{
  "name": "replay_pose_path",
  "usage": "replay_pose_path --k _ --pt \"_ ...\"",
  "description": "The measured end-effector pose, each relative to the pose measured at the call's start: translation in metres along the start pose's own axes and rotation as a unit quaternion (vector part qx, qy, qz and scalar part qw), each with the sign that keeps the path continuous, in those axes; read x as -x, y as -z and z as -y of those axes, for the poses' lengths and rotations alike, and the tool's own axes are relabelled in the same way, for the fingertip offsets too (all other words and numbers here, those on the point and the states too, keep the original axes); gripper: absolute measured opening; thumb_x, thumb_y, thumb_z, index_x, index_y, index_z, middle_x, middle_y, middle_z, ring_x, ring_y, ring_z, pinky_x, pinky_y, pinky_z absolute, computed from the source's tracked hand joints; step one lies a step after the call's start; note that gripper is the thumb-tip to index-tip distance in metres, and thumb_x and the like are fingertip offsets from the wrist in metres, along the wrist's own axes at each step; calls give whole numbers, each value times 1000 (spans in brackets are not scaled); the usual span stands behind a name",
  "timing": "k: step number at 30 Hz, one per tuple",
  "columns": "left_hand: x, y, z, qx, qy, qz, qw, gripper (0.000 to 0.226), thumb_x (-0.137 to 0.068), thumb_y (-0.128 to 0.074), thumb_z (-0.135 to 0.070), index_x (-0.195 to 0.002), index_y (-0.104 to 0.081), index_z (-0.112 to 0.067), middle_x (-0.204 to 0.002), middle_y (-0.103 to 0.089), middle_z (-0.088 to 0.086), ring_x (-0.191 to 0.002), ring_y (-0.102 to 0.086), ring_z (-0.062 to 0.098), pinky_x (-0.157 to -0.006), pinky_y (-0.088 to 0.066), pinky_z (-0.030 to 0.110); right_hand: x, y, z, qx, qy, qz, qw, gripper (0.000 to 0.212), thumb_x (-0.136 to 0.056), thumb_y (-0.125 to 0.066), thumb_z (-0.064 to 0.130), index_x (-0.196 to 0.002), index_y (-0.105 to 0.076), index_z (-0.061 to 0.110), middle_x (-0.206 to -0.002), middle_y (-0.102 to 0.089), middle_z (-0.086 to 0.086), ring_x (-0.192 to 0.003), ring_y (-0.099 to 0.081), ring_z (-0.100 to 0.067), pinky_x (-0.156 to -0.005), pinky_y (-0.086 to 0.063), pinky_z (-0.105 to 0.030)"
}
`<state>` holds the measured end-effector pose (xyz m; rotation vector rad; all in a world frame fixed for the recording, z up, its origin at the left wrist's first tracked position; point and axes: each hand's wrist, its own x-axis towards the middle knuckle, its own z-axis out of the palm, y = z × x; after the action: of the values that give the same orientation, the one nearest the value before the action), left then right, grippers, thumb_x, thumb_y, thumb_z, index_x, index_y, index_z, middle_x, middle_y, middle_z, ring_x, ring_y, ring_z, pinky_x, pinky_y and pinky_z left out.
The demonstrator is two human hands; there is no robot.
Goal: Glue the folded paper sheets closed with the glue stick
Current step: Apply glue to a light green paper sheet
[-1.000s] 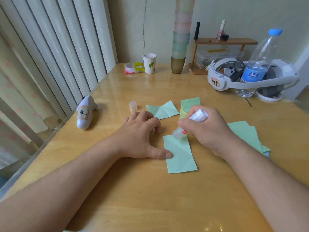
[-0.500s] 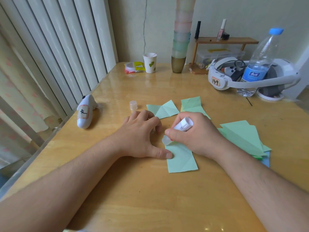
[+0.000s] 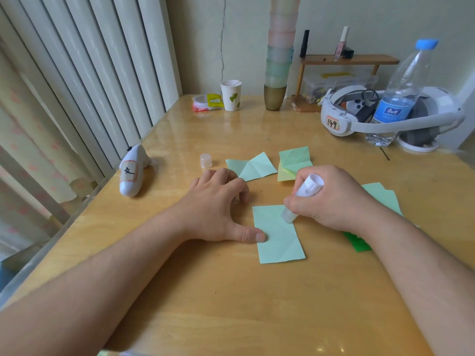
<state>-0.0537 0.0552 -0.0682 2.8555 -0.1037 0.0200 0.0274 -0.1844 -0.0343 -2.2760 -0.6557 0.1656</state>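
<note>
Right hand (image 3: 331, 199) grips glue stick (image 3: 303, 199), tip down on the upper right of the green sheet (image 3: 279, 235) at table (image 3: 231, 291) centre. Left hand (image 3: 216, 211) at 9 o'clock of the sheet, fingers loosely curled, thumb pinning its left edge. Best to keep thumb pressure firm, stroke glue evenly along the edge; cap (image 3: 205, 160) sits at 11 o'clock

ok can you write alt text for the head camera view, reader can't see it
A person's right hand rubs a glue stick onto a creased light green paper sheet on a wooden table, while the left hand pins the sheet's edge with its thumb. Its cap and more folded green sheets lie beyond.
</note>
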Motion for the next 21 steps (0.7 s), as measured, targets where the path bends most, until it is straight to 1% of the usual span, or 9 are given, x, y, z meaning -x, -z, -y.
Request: replay_pose_path --k 4,6,7,9,12,14,17,19,21 --pt "0 0 0 -1 1 3 1000 81 -52 -57 -100 -108 -46 -43 -123 -36 -16 -122 -29 16 -111 -31 36 0 0 0 -13 2 9 1000 21 -77 -80 28 -70 -64 17 -61 -61 7 -56 -46 -7 -56 -38 -26" --pt "0 0 0 -1 0 2 1000 81 -52 -56 -101 -108 -46 -44 -123 -35 -17 -122 -29 15 -111 -31 37 -1 0 0 -77 9 -10 997 16 -80 -78 21 -72 -65 17 -64 -66 -1 -61 -51 -12 -59 -41 -29" --pt "1 0 -1 -1 0 2 1000 81 -51 -56 -101 -108 -46 -44 -123 -35 -17 -123 -29 14 -111 -31 37 -2 0 0 -118 15 -30 992 15 -82 -77 16 -73 -65 17 -63 -65 0 -61 -52 -13 -59 -42 -28" --pt "1 0 -1 -2 1 2 1000 81 -52 -56 -101 -108 -46 -44 -123 -35 -17 -122 -29 15 -111 -30 36 -3 -1 2 -187 21 -57 981 16 -86 -74 8 -74 -66 15 -57 -57 7 -56 -49 -8 -54 -39 -20" --pt "0 0 -1 -5 2 5 1000 80 -52 -56 -100 -108 -45 -43 -124 -35 -16 -122 -29 16 -112 -30 36 -4 -8 5 -236 30 -42 970 17 -88 -73 5 -74 -65 10 -54 -56 8 -51 -49 -5 -54 -38 -19" --pt "1 0 -1 -7 3 5 1000 81 -51 -55 -101 -108 -45 -44 -124 -34 -16 -123 -29 16 -112 -30 37 -2 -13 8 -219 46 -23 974 16 -88 -76 7 -75 -66 9 -60 -63 6 -59 -58 -8 -59 -44 -21" --pt "1 -1 -1 -6 3 1 1000 81 -50 -53 -102 -108 -45 -45 -123 -34 -17 -123 -29 15 -112 -31 37 2 -24 11 -179 53 10 982 16 -86 -81 18 -76 -68 18 -70 -72 3 -70 -67 -19 -69 -52 -36" --pt "1 -1 -1 -5 4 -1 1000 81 -50 -53 -101 -108 -45 -45 -123 -34 -17 -122 -28 15 -112 -31 36 3 -30 15 -146 49 11 988 16 -81 -82 30 -77 -69 21 -74 -74 -1 -78 -69 -29 -72 -56 -44" --pt "0 -1 -1 -4 5 -1 1000 82 -49 -52 -102 -108 -46 -45 -123 -34 -17 -123 -28 15 -112 -30 35 3 -33 19 -127 47 6 991 18 -77 -80 37 -78 -69 23 -77 -73 -7 -80 -67 -33 -70 -56 -46"
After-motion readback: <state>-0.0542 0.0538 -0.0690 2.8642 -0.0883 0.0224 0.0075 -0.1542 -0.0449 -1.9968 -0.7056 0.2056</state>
